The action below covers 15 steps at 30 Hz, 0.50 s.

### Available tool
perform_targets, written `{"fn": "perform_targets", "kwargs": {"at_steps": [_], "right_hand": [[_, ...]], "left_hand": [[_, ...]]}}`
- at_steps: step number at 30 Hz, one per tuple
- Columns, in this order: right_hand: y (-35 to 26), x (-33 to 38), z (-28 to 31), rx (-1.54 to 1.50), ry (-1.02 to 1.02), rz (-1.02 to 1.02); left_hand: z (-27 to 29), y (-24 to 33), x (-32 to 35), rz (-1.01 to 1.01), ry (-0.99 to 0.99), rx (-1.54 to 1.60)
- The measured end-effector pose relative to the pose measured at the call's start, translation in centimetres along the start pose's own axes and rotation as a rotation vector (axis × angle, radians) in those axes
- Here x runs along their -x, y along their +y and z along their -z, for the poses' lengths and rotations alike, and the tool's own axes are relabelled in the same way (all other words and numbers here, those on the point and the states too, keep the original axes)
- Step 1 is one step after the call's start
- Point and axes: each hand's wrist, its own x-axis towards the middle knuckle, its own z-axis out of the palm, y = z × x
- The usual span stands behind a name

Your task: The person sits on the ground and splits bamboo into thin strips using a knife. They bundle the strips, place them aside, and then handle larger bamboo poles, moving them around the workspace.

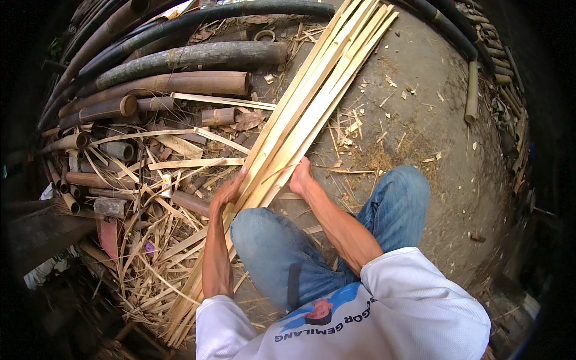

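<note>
A long bundle of pale split bamboo strips (300, 102) slants from the top middle down past my left knee, its strips fanning slightly at the far end. My left hand (227, 191) grips the bundle's left edge, its fingertips partly hidden by the strips. On the opposite edge my right hand (301, 175) is closed round the bundle from the side and below, with most of its fingers out of sight. The near end of the strips runs down beside my left forearm, toward the lower left.
Cut bamboo poles (192, 57) lie stacked at the upper left. Loose bamboo slivers (150, 282) are heaped at the lower left. Shavings (396, 147) litter the dirt floor (456, 198) on the right. More dark poles (441, 24) lie at the upper right, near a short bamboo piece (472, 93).
</note>
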Motion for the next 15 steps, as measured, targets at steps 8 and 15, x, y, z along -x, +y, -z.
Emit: {"fn": "perform_targets", "kwargs": {"at_steps": [8, 15], "right_hand": [[-1.7, 5.9, -10.3, -0.021, -0.117, 0.02], [-3.8, 14.0, -19.0, -0.059, -0.306, 0.085]], "left_hand": [[5.5, 3.0, 7.4, -0.085, 0.13, 0.06], [13.3, 7.6, 19.4, -0.184, 0.378, 0.121]]}}
